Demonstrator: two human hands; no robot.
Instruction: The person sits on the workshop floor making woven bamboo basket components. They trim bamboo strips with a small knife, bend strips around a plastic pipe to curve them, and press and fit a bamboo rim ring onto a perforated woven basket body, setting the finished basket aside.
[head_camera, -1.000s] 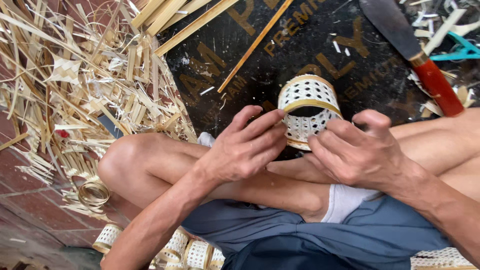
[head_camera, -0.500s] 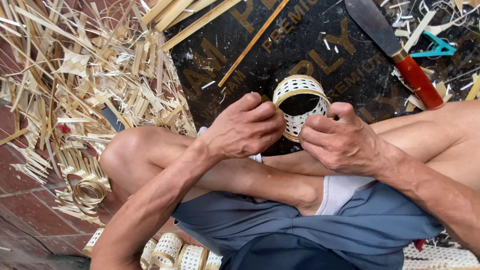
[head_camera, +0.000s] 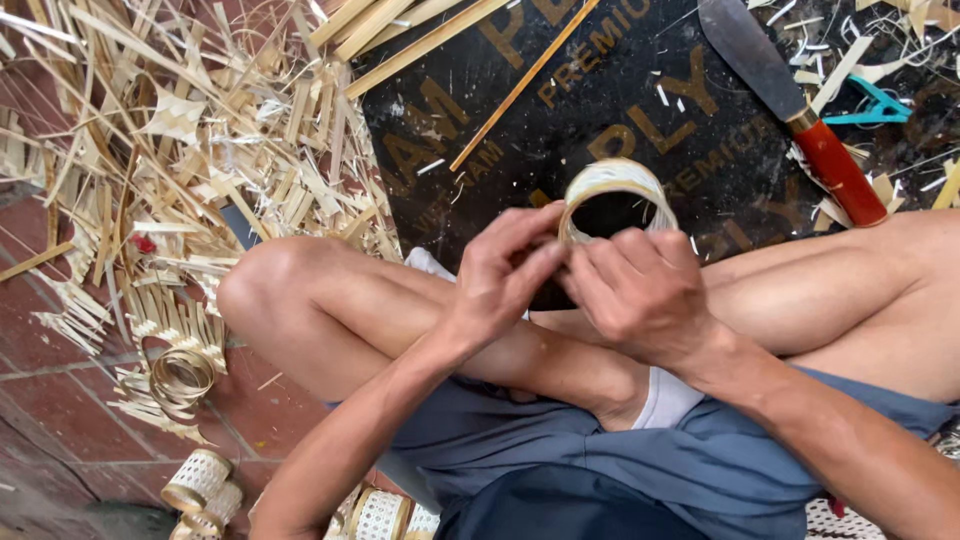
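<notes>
Head-camera view: a small pale woven bamboo ring (head_camera: 612, 195) is pinched just beyond the fingertips of both the left hand (head_camera: 500, 280) and the right hand (head_camera: 640, 295), equally near, its open axis now turned towards the camera where its latticed wall was shown earlier.

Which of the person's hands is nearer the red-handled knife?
Right. The right hand lies just below-left of the red-handled knife; the left hand is farther left.
</notes>
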